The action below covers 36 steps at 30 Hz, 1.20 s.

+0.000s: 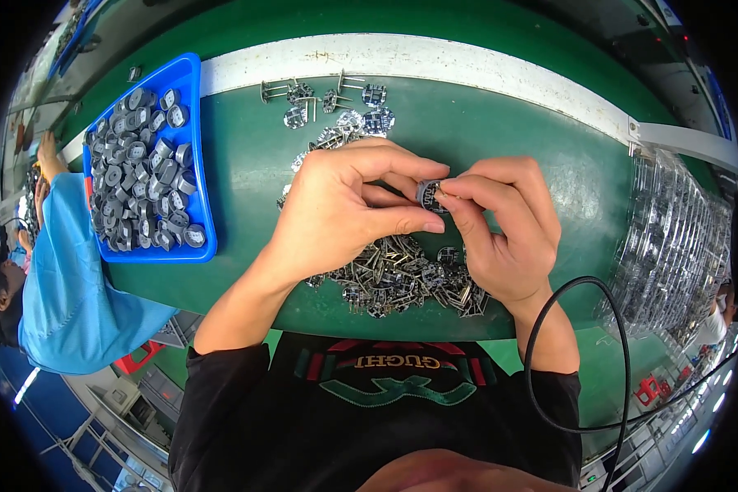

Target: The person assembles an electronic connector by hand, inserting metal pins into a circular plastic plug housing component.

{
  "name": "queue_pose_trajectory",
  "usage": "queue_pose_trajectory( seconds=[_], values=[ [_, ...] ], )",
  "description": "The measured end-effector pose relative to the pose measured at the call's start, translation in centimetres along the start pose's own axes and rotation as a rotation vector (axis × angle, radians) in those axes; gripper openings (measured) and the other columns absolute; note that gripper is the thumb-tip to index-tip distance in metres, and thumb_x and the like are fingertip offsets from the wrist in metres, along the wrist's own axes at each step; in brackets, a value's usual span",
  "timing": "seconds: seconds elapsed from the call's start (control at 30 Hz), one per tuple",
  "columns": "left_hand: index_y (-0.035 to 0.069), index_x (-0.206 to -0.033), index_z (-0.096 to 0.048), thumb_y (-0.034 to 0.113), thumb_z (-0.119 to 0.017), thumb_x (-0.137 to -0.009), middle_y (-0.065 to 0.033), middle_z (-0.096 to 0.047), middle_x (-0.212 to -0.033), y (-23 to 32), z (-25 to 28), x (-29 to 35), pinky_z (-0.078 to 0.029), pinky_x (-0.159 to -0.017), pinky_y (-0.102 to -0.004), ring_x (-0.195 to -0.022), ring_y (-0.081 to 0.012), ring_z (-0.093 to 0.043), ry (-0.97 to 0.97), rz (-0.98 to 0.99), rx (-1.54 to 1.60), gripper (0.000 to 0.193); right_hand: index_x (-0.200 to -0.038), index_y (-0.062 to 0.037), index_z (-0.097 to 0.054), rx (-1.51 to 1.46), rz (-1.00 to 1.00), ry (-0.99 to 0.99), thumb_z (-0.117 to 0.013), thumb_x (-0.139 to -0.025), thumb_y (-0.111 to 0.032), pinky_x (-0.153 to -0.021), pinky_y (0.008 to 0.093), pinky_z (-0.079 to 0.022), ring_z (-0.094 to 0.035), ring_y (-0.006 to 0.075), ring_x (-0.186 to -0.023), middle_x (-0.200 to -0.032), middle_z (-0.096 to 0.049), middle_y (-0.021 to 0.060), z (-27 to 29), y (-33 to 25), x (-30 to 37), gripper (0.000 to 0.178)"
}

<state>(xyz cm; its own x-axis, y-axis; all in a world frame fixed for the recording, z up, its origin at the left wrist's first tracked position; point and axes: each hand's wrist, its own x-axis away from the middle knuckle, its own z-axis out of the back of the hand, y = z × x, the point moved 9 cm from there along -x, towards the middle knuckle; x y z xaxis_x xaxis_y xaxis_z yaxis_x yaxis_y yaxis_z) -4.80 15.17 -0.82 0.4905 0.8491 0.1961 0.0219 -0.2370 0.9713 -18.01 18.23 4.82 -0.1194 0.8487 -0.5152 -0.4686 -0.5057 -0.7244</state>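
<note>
Above the green tabletop (246,176), my left hand (328,205) is closed, with thumb and fingers gripping a small round grey plastic housing (429,195) with a dark slotted face. My right hand (512,225) pinches at the right side of the same housing; its fingertips hide whether they also hold a smaller part. Below both hands lies a heap of small circuit-board parts with metal pins (394,275). Beyond my left hand are more loose round boards (377,121), some with long pins, partly covered by that hand.
At the left stands a blue tray (209,234) full of grey round housings (139,176). A white rail (344,53) borders the far edge. Stacked clear plastic trays (668,246) stand at the right. A black cable (627,353) loops near my right forearm. A person in blue (74,287) is at the left.
</note>
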Motion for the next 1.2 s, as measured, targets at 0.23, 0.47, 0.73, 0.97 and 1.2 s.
queue_pose_trajectory(
  seconds=[0.23,0.47,0.73,0.97,1.2],
  values=[
    [-0.006,-0.112,-0.069,-0.017,-0.069,-0.077,-0.0141,-0.065,-0.108,-0.8,0.4,0.3,-0.057,-0.075,-0.0227,-0.091,-0.0163,-0.067,0.01,0.036,0.089,0.036,-0.092,-0.0014,-0.071,0.043,0.072,0.056,-0.078,-0.066,0.006,-0.051,0.0297,-0.048,-0.06,0.0206,-0.065,-0.083,-0.06,0.0076,-0.7,-0.1,0.9,0.027],
    [-0.004,-0.109,-0.07,-0.015,-0.07,-0.078,-0.0115,-0.068,-0.1,0.0,2.0,0.1,-0.054,-0.078,-0.0222,-0.086,-0.0144,-0.067,0.134,0.043,0.0,0.033,-0.101,0.0004,-0.07,-0.095,-0.007,-0.076,-0.069,-0.074,0.009,-0.056,0.0293,-0.049,-0.06,0.022,-0.066,-0.083,-0.06,0.0091,-0.9,0.8,0.0,0.029],
    [-0.002,-0.109,-0.072,0.001,-0.07,-0.083,-0.0101,-0.073,-0.092,6.0,6.8,-5.1,-0.053,-0.078,-0.0225,-0.083,-0.0118,-0.067,0.261,-0.11,-0.531,0.026,-0.095,-0.0052,-0.07,0.068,-0.186,-0.414,-0.066,-0.08,-0.002,-0.059,0.0349,-0.049,-0.061,0.0242,-0.067,-0.081,-0.062,0.0087,2.2,4.6,-0.3,0.017],
    [-0.002,-0.112,-0.071,0.004,-0.064,-0.088,-0.0109,-0.072,-0.101,5.5,19.3,-17.5,-0.054,-0.078,-0.0236,-0.086,-0.0126,-0.066,0.418,-0.112,-0.655,0.025,-0.102,-0.0119,-0.071,0.074,-0.358,-1.198,-0.062,-0.078,-0.014,-0.076,0.0433,-0.051,-0.066,0.0323,-0.089,-0.094,-0.069,0.0113,-0.9,3.3,4.2,0.026],
    [0.004,-0.101,-0.076,0.01,-0.071,-0.084,-0.0071,-0.072,-0.085,4.6,20.7,-18.7,-0.051,-0.063,-0.0227,-0.071,-0.0132,-0.063,0.483,-0.001,-0.663,0.018,-0.102,-0.016,-0.072,0.116,-0.258,-1.04,-0.06,-0.076,-0.005,-0.075,0.0424,-0.048,-0.061,0.0287,-0.088,-0.086,-0.059,0.008,-0.4,3.8,4.6,0.03]
  ],
)
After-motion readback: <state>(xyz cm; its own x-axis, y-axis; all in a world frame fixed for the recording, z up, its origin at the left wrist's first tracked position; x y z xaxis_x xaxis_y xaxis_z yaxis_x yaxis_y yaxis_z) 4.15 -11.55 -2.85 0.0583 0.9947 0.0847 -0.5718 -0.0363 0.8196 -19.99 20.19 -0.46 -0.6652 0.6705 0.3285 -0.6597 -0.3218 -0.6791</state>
